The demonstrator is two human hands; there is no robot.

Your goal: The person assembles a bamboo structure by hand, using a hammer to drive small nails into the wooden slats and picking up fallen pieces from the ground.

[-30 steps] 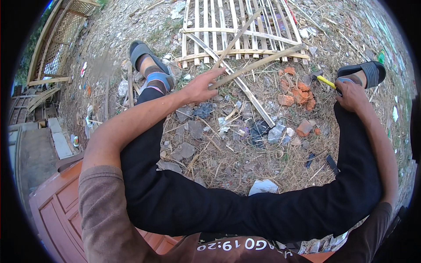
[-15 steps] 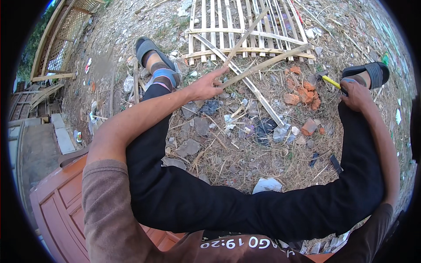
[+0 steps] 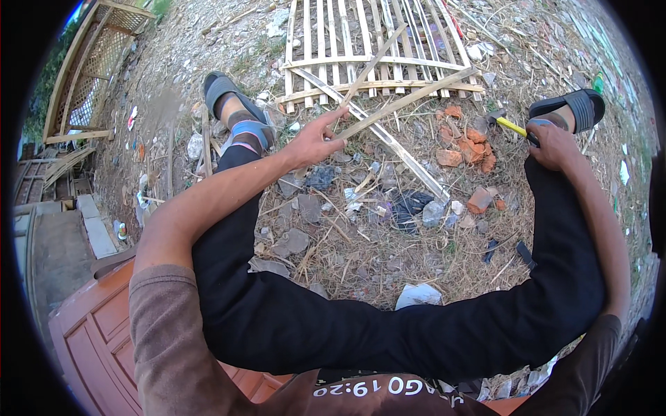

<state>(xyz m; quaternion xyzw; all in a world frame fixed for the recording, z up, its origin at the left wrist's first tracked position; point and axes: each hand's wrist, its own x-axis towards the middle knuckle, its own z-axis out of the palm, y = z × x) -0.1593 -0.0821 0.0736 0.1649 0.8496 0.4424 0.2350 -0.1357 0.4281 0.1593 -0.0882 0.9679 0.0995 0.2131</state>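
My left hand is closed at the near ends of two thin wooden slats. One wooden slat slants up from the index finger; a longer slat runs from the lower fingers to the upper right. Exactly how the fingers wrap them is hard to see. Beneath lies a pale notched strip crossing the ground diagonally. Beyond is a slatted wooden panel lying flat. My right hand grips a hammer with a yellow and black handle, its head pointing left, beside my right foot.
Broken orange bricks lie left of the hammer. Black plastic, stones and a white piece litter the dry grass between my legs. A reddish-brown panelled door is under me at left. A lattice frame stands far left.
The view has shifted slightly, so the ground and slats sit a little further left. Both hands keep nearly the same pose, with the slats and hammer held as before.
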